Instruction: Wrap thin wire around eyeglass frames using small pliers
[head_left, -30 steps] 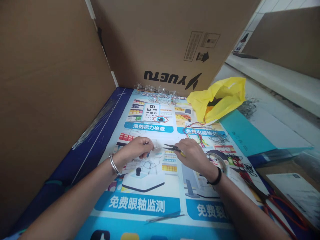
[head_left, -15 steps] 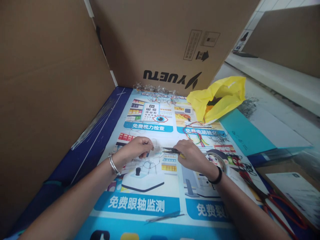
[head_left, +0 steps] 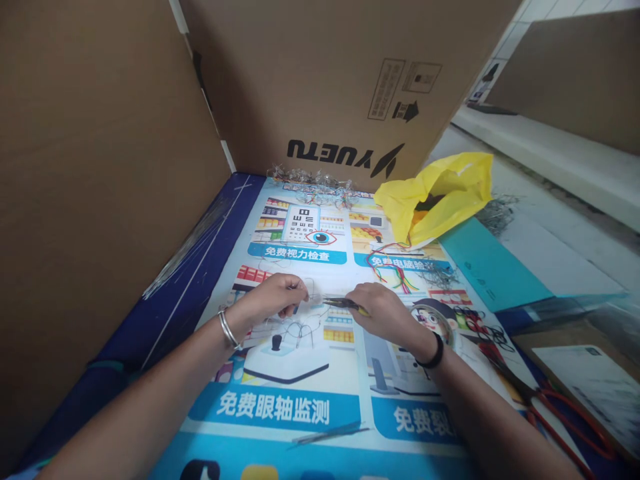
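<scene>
Left hand (head_left: 283,295): my fingertips pinched on thin wire (head_left: 315,298), frame centre.
Right hand (head_left: 377,310): mine, clamped round yellow-handled pliers (head_left: 346,303), centre.
Yellow bag (head_left: 450,217): upper right.

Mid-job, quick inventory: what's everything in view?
pliers: one, black and yellow, centre
fine wire: count unclear, silvery, centre
wire bundle: one, silvery, left
short strips: several, grey, near front
clear pieces: many, colourless, back
cords: several, red, green, yellow, right of centre
bag: one, yellow, back right
wire tangles: two, grey, right
loops: several, black and red, right
scissors: one, red-handled, lower right
flat board: one, teal, right
packet: one, brown and white, lower right
cardboard panels: two, brown, left and back
printed sheet: one, blue and white, centre
left hand: one, pinching fine wire
right hand: one, gripping pliers
</scene>
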`<state>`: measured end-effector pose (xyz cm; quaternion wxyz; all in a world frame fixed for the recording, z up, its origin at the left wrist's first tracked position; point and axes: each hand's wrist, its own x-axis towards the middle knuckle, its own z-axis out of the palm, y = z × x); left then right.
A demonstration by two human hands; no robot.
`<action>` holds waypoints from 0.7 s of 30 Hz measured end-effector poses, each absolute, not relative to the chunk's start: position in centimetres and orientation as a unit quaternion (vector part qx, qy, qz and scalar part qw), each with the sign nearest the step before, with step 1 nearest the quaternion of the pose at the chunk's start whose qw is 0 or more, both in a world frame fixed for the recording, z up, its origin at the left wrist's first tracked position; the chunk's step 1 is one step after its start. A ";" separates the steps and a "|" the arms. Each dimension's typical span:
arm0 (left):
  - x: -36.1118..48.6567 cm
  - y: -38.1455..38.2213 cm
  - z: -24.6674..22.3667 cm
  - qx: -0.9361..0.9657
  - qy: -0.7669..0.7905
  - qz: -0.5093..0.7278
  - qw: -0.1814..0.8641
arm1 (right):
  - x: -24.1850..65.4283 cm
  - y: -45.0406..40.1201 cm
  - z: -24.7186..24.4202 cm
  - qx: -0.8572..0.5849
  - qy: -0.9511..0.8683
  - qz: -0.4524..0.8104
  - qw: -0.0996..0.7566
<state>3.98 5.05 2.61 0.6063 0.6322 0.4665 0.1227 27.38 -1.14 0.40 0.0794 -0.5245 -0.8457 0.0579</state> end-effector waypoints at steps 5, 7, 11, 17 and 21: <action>3.8 5.1 2.2 0.658 0.460 0.119 0.584 | 27.7 -1.2 0.7 -0.529 -0.846 -0.001 0.073; 3.9 5.1 2.2 0.677 0.462 0.115 0.561 | 27.6 -1.3 1.1 -0.519 -0.851 -0.044 0.069; 4.0 4.9 2.4 0.753 0.463 0.119 0.452 | 27.0 -1.9 2.3 -0.502 -0.850 -0.150 0.053; 4.2 4.6 2.4 0.841 0.451 0.116 0.276 | 25.7 -3.3 4.3 -0.490 -0.842 -0.228 0.007; 4.4 4.3 2.5 0.848 0.452 0.111 0.253 | 25.4 -3.7 4.8 -0.512 -0.836 -0.197 0.009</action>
